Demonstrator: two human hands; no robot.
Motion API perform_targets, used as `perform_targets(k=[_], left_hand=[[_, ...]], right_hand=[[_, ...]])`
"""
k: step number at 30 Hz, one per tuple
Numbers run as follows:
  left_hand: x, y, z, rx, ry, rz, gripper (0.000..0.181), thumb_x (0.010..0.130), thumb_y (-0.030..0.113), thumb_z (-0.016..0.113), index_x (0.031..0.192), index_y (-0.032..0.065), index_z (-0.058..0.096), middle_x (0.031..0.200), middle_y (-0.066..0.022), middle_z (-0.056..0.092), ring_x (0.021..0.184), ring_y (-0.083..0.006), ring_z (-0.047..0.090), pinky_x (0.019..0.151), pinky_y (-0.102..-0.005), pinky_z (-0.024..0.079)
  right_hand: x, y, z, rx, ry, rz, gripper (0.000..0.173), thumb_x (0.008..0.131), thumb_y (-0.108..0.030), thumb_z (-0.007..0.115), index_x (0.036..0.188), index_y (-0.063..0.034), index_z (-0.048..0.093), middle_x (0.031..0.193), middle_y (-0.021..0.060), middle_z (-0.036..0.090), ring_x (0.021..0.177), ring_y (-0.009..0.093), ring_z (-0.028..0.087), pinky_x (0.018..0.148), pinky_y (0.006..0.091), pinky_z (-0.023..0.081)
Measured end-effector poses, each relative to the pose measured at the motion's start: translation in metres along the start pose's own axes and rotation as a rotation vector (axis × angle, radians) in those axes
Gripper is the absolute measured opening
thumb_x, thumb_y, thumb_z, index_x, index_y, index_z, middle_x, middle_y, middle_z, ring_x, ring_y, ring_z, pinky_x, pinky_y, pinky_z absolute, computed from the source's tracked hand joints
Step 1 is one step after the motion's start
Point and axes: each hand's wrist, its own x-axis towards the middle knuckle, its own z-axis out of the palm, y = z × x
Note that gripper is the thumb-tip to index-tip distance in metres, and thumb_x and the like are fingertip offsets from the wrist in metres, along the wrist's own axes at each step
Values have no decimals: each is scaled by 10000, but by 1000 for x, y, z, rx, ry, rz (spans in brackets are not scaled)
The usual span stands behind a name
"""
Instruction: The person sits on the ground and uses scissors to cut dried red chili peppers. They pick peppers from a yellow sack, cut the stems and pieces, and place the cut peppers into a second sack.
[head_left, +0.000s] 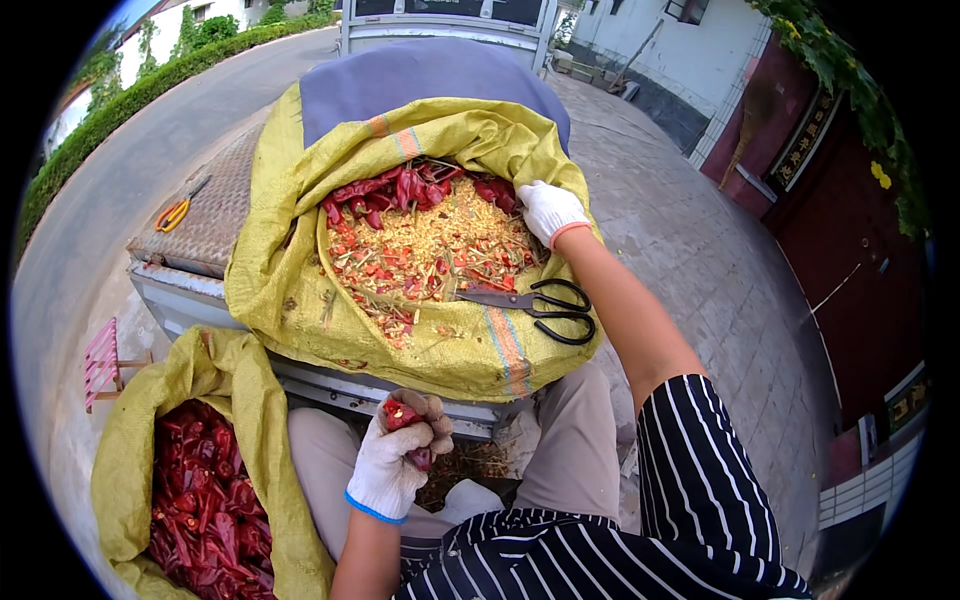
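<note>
My left hand (394, 457), in a white knit glove with soiled fingers, is closed around a dried red chili pepper (401, 415) above my lap. The pepper's top looks cut open, with pale seeds showing. My right hand (553, 210), gloved too, is at the right inner rim of a large yellow woven sack (300, 300), beside some dried peppers. Its fingertips are partly hidden, so its grip is unclear. Whole dried red peppers (405, 187) lie at the back of the sack's mouth. Yellow seeds (427, 232) mixed with stems and red scraps spread before them. Black-handled scissors (529, 301) rest on the sack's front right.
At lower left stands another yellow sack (120, 457) full of dried red peppers (202, 510). Orange-handled pliers or snips (180, 208) lie on the metal truck bed (202, 225). Purple-grey cloth (427, 82) covers the large sack's back. A pink-strapped folding stool (105, 367) stands left.
</note>
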Motion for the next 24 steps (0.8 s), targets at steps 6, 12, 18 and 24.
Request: perform_targets(k=[6, 12, 18, 24], left_hand=[[2, -2, 4, -19, -72, -11, 352, 745, -113, 616, 1049, 63, 590, 990, -128, 631, 775, -255, 630, 646, -370, 497], [2, -2, -1, -55, -101, -3, 333, 771, -78, 606, 1078, 50, 595, 922, -105, 615, 689, -208, 539, 632, -342, 416], [6, -3, -1, 138, -39, 67, 336, 743, -110, 639, 1048, 23, 598, 898, -95, 609, 722, -204, 571, 661, -333, 458], [5, 2, -1, 614, 178, 369, 378, 729, -120, 705, 1067, 19, 608, 966, -85, 633, 832, -171, 615, 783, -320, 528]], right_hand=[[7, 11, 17, 140, 0, 121, 350, 856, -123, 552, 1182, -83, 672, 1113, 219, 702, 1055, 402, 666, 897, 476, 530], [13, 10, 10, 154, -71, 105, 302, 849, -130, 553, 1099, -58, 706, 1101, 225, 704, 1072, 406, 658, 908, 454, 528], [-20, 1, -27, 489, 85, 90, 310, 869, -206, 598, 1092, -8, 683, 1106, 234, 702, 1037, 400, 671, 912, 427, 519], [-110, -38, -93, 1400, -266, 221, 165, 880, -114, 619, 1015, -24, 650, 792, 35, 619, 616, 75, 538, 486, 244, 398]])
